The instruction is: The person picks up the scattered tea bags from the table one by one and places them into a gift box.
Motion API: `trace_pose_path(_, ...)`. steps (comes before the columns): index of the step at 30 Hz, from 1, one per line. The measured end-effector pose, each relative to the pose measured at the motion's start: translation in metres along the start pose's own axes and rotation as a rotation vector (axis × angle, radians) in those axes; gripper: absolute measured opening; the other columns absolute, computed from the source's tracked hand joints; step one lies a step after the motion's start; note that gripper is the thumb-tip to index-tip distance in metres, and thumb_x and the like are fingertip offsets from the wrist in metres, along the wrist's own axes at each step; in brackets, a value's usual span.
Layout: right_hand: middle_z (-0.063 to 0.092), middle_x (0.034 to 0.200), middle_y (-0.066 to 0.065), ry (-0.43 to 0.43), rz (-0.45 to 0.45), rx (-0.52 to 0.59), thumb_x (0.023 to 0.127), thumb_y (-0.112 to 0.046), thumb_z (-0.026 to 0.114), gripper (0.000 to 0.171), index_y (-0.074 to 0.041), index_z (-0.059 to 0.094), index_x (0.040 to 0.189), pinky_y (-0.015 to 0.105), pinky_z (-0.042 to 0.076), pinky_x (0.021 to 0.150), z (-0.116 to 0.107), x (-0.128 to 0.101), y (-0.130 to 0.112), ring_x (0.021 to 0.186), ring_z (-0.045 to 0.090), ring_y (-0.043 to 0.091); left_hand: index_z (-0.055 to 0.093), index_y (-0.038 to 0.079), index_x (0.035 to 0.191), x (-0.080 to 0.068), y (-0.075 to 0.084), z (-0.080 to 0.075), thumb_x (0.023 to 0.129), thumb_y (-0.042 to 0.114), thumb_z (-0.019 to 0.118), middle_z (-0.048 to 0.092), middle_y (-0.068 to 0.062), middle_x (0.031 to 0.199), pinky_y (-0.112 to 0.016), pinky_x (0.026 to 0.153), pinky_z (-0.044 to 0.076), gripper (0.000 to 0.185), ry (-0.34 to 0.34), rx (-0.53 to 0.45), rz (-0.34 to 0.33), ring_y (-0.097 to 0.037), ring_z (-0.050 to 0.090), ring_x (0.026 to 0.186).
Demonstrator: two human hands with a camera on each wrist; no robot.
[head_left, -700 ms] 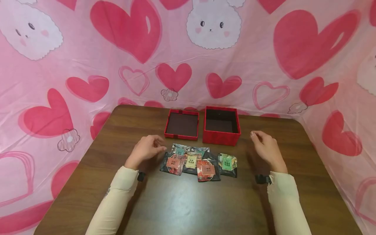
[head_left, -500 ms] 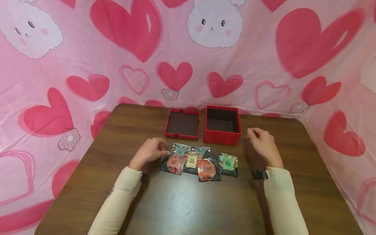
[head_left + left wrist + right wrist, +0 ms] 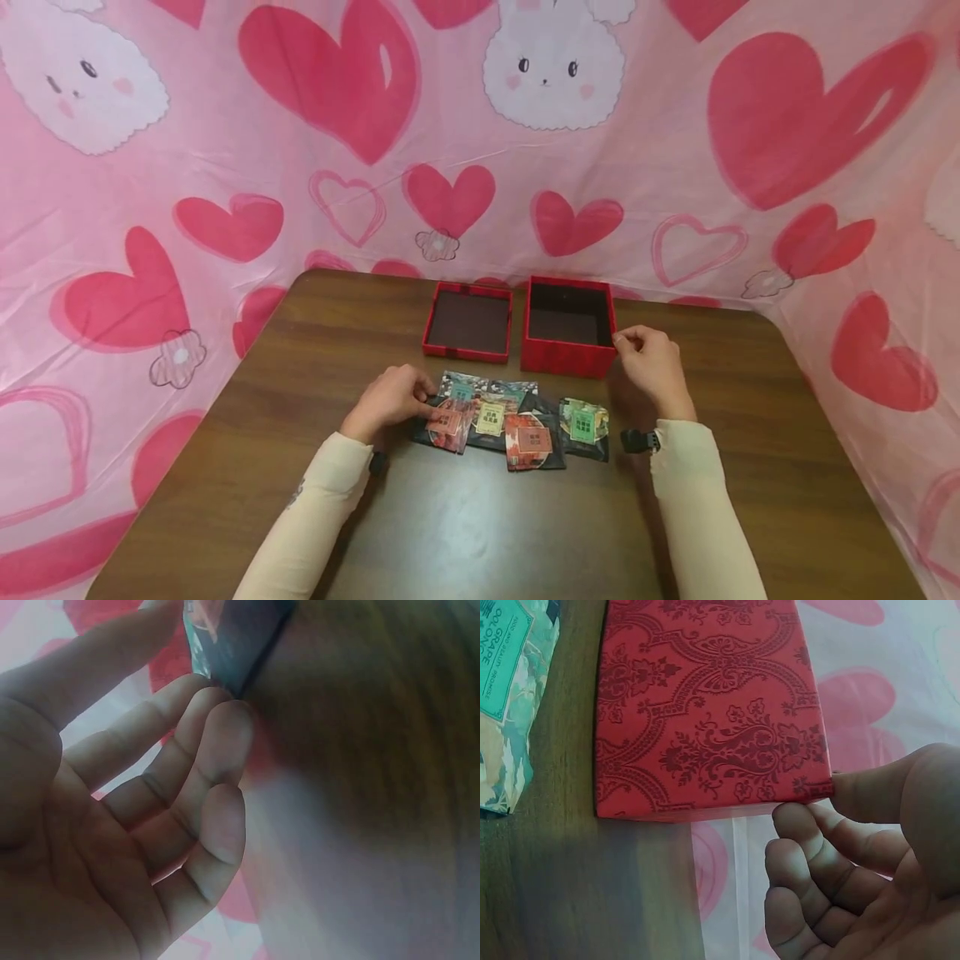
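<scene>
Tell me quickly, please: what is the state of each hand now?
Left hand: open, fingertips touching the leftmost packet, not gripping it.
Right hand: fingers loosely curled, thumb tip at the red box corner; cannot be told whether it grips.

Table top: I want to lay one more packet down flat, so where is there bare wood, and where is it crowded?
Bare wood on the table lies between the sleeves below the packets, and left of the lid. Crowded: packets overlap before the red box, left hand on them, right hand at the box's corner.
</scene>
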State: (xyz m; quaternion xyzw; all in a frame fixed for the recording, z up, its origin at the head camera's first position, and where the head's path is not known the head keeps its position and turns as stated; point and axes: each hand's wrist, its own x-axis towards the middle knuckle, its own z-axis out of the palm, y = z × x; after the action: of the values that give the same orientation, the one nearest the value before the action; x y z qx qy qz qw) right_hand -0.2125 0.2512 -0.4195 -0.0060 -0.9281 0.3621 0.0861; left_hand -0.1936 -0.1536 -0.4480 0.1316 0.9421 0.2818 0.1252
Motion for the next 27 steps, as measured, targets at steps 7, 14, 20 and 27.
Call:
trace_pose_path(7, 0.068, 0.093, 0.015, -0.010, 0.016, 0.006, 0.104, -0.025, 0.055, 0.030, 0.000, 0.071, 0.110, 0.038, 0.047, 0.068, 0.001, 0.000, 0.002, 0.081, 0.055, 0.029, 0.080, 0.013, 0.100, 0.005, -0.003, 0.002, 0.072, 0.021, 0.093, 0.066, 0.002, 0.079, -0.034, 0.065, 0.049, 0.033, -0.007, 0.030, -0.049, -0.018, 0.056, 0.073)
trace_pose_path(14, 0.067, 0.094, 0.015, -0.020, 0.023, 0.004, 0.104, -0.026, 0.054, 0.031, 0.000, 0.070, 0.113, 0.037, 0.047, 0.065, 0.001, -0.002, 0.001, 0.080, 0.053, 0.029, 0.078, 0.013, 0.089, 0.010, -0.009, 0.002, 0.071, 0.019, 0.094, 0.065, 0.002, 0.079, -0.034, 0.066, 0.049, 0.025, -0.017, 0.008, -0.055, -0.018, 0.055, 0.074)
trace_pose_path(20, 0.067, 0.095, 0.015, -0.023, 0.024, 0.009, 0.104, -0.026, 0.054, 0.032, -0.001, 0.070, 0.113, 0.038, 0.046, 0.067, 0.002, -0.002, 0.001, 0.081, 0.053, 0.029, 0.075, 0.009, 0.080, 0.009, -0.012, -0.001, 0.078, 0.006, 0.087, 0.067, 0.003, 0.075, -0.033, 0.066, 0.049, 0.012, -0.026, -0.048, -0.010, -0.017, 0.055, 0.071)
trace_pose_path(27, 0.068, 0.096, 0.015, -0.020, 0.019, 0.008, 0.104, -0.027, 0.054, 0.032, -0.001, 0.070, 0.113, 0.039, 0.046, 0.069, 0.002, -0.002, 0.003, 0.082, 0.054, 0.030, 0.079, 0.005, 0.089, 0.007, -0.017, -0.007, 0.087, -0.007, 0.072, 0.068, -0.002, 0.077, -0.031, 0.060, 0.053, 0.014, -0.056, -0.177, 0.002, -0.017, 0.058, 0.066)
